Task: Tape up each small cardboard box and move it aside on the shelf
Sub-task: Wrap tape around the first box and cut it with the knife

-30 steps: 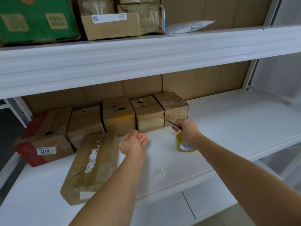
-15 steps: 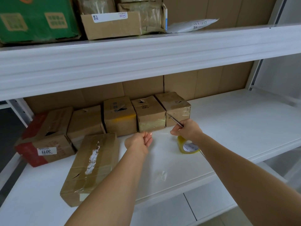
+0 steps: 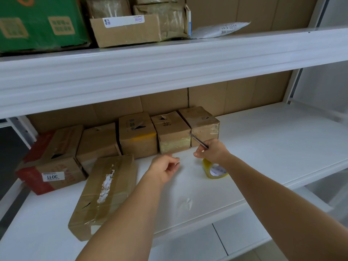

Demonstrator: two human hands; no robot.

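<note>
Right hand (image 3: 212,151) pinches slim metal blade (image 3: 199,141) at taped brown cardboard box (image 3: 204,127) — likely cutting tape; left hand (image 3: 165,167) loosely curled, holding nothing.

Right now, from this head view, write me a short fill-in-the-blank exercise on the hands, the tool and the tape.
1. The thin metal blade is held by the ____ hand.
2. The roll of tape lies on the white ____.
3. The blade's tip points at the seam between the two ____most small boxes in the back row.
4. The left hand holds ____.

Missing words: right; shelf; right; nothing
</note>
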